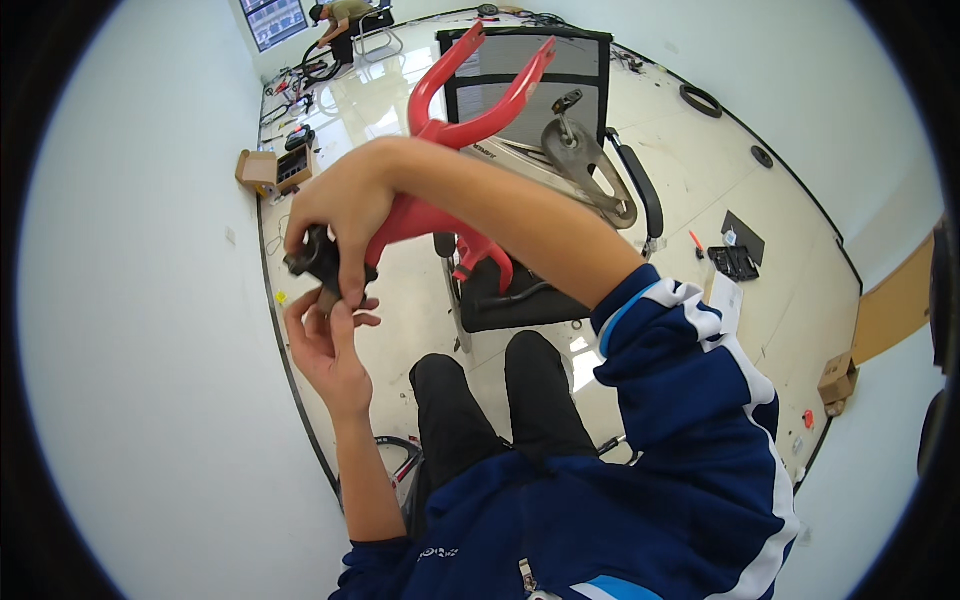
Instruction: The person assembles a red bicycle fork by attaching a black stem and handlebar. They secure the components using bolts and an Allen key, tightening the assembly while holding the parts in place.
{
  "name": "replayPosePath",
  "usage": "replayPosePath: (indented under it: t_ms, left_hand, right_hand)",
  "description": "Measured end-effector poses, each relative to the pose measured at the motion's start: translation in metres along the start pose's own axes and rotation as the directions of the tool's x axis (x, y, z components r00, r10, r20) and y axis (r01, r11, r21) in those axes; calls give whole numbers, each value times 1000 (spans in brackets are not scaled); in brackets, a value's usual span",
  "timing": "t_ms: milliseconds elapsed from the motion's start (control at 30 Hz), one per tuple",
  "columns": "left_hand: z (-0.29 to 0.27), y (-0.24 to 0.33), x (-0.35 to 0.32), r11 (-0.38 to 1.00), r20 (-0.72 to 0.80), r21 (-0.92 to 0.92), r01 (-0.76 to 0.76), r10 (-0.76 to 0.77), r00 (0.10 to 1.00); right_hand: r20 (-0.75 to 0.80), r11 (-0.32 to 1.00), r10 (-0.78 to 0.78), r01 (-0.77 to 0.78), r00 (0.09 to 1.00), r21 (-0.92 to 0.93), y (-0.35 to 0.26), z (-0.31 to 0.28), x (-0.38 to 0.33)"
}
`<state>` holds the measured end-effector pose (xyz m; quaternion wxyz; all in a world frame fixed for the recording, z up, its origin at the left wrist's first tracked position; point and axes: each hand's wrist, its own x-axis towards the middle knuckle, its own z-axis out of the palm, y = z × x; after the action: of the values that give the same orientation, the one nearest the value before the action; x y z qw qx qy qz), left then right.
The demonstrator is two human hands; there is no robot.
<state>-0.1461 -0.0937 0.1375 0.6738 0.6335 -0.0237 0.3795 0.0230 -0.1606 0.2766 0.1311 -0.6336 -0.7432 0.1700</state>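
Observation:
A red bicycle frame (pixel 415 218) with two curved prongs lies across the black office chair (pixel 520 313) in front of me. Reaching over it from the right, my right hand (pixel 350 200) is closed around a black stem-like bicycle part (pixel 322 255) at the frame's left end. My left hand (pixel 333 362) comes up from below, with thumb and fingertips closed at the underside of that part. Whatever small piece sits between those fingertips is mostly hidden. On the chair, a grey chain cover with a crank (pixel 575 160) lies right of the frame.
Behind the left wall's edge side, an open cardboard box (pixel 258 172) stands on the floor. A black tool case (pixel 735 263) lies at the right, with tyres (pixel 700 100) farther back. Another person (pixel 345 25) bends over a wheel at the far left.

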Motion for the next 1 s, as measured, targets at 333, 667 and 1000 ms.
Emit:
replayPosePath:
  t_ms: [333,667,1000]
  left_hand:
    - [12,-6,22,987,68,68,-146,141,988]
    - [61,25,55,823,169,426,-376,336,927]
    - [76,8,56,800,141,416,-432,413,900]
  right_hand:
    - [-226,976,69,-113,972,-188,-19,-15,-54]
    - [-219,950,122,-178,968,-257,-8,-18,-83]
    - [-985,919,-53,-377,162,-111,42,84,-213]
